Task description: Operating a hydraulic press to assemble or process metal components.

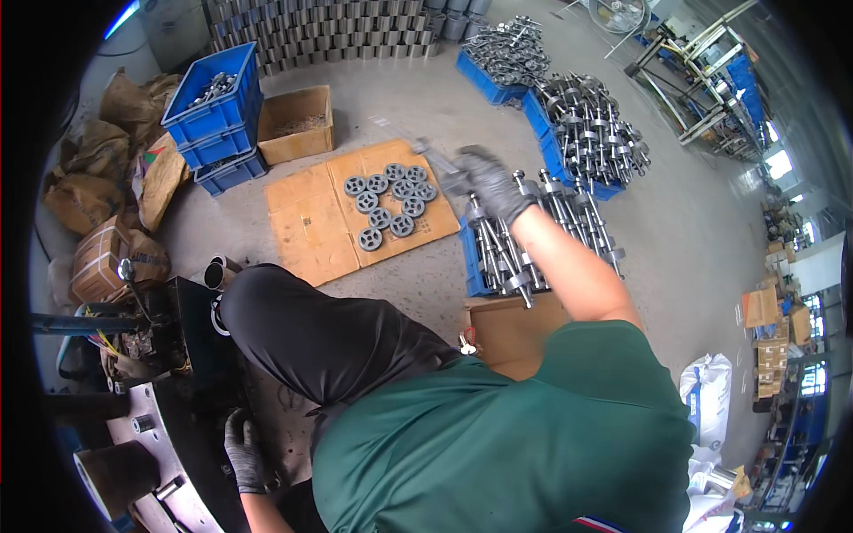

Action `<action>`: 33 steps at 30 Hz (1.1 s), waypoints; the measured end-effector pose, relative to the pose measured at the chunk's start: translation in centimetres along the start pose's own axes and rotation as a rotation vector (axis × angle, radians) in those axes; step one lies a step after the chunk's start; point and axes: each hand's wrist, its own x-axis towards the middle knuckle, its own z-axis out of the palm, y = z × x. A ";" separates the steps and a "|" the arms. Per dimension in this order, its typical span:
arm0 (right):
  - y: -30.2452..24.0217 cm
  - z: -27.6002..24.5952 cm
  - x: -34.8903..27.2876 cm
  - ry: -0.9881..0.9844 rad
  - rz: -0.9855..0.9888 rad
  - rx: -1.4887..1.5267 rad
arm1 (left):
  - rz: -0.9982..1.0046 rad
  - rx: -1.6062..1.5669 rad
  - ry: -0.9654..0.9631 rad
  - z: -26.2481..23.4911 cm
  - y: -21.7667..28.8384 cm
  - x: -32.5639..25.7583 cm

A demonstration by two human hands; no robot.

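Observation:
My right hand [493,182], in a grey glove, reaches out over the far end of a blue crate of metal shafts [506,253]. Its fingers are closed around a metal shaft [435,162] that is smeared by motion and sticks out to the far left. Left of it, several grey spoked wheels [379,218] lie in a loose ring on flattened cardboard [311,222]. My left hand [243,453], also gloved, rests low at the left beside the machine [164,444], its fingers stretched out and apart from anything I can see held.
Stacked blue crates [213,107] and a brown carton [298,124] stand at the far left. More crates of metal parts [591,129] line the far right. Metal cylinders [320,31] are piled at the back. An open carton [515,333] lies near my body.

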 end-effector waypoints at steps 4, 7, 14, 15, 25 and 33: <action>-3.8 -14.7 -0.8 0.335 -0.148 -0.349 | -0.054 -0.040 -0.097 1.0 2.5 -1.6; -7.2 -22.5 -4.3 0.385 -0.421 -1.493 | 0.024 0.054 -0.168 1.9 4.3 -1.5; -9.5 -32.1 -7.9 0.950 0.137 -0.698 | 0.001 0.017 -0.150 2.3 4.9 -0.9; -9.3 -32.8 -8.6 0.931 0.158 -0.658 | -0.027 -0.006 -0.148 2.1 4.6 -0.7; -10.3 -28.1 -11.6 0.596 0.805 -1.459 | 0.059 0.085 -0.152 1.5 4.6 -0.4; -6.0 -28.6 -6.2 0.678 0.324 -1.699 | 0.065 0.126 -0.089 1.6 5.6 -0.7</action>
